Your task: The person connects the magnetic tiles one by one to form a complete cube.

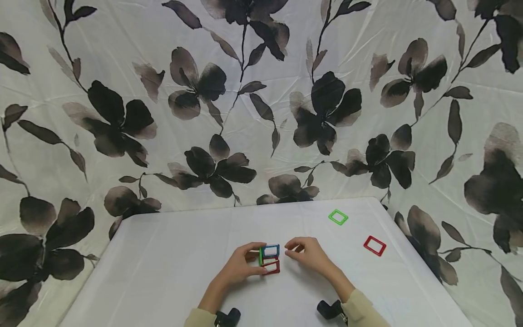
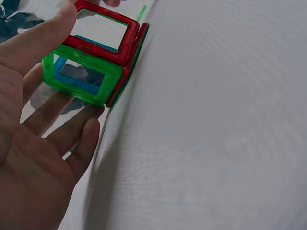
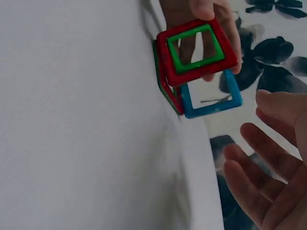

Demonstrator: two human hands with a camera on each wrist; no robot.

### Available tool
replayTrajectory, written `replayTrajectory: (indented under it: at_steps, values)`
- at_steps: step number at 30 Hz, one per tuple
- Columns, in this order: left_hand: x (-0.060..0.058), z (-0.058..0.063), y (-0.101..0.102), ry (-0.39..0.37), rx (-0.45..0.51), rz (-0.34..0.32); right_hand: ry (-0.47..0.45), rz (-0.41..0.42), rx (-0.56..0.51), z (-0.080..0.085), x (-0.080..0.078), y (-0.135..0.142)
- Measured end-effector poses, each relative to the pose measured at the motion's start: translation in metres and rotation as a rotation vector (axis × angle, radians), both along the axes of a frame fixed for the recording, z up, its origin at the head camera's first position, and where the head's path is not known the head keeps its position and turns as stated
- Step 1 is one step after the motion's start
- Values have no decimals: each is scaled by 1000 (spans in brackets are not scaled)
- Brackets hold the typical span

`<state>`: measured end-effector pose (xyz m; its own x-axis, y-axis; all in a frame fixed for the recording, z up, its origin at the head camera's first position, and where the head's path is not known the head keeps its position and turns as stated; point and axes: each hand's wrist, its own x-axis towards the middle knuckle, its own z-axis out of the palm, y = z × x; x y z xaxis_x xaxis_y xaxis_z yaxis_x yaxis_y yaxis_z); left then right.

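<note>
- The magnetic-type frame block [image 2: 98, 51] sits in the left hand [image 1: 241, 264], with the right hand [image 1: 310, 255] just beside it on the other side.
- Left hand: thumb on the red frame [image 3: 204, 75] at the near side, other fingers at the far side and the green frame [image 1: 261, 257]; it grips the block between them.
- Right hand: holds nothing; fingers loosely bent, thumb apart from them (clearest in the right wrist view). A narrow gap separates its fingertips from the block.
- Block make-up: green frame toward the left palm, blue frame [image 1: 278, 250] at the far side, red frame nearest the wearer, another red piece along the bottom (seen nearly edge-on).
- Whether the block touches the white table [image 1: 171, 254] cannot be told.
- Well apart, beyond the right hand: a loose green frame [image 1: 342, 213] and a loose red frame [image 1: 377, 241], flat on the table.
</note>
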<state>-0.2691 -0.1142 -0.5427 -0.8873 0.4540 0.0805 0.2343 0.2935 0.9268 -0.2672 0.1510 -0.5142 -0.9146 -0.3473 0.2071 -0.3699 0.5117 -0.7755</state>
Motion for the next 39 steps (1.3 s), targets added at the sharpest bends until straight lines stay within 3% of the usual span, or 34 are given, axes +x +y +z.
replayTrajectory:
  at_steps: [3,5,10,12,25,30,39]
  values:
    - [0,0,-1,-17,15,-1,-11,-38,2,3,7,12]
    - [4,8,-1,-25,17,-4,-5,-100,-4,4,10,24]
    - [4,4,-4,-10,5,3,-7,-227,15,5,14,61]
    - [1,-4,-6,-2,-1,7,-23,-272,33,6,15,79]
    - [-3,-1,-4,22,-39,-1,-120,-527,179,1,20,195]
    - [-4,-1,-4,10,-35,-6,-183,-570,164,-9,26,213]
    - [-5,-4,-3,13,-37,-20,-193,-602,150,-28,28,225]
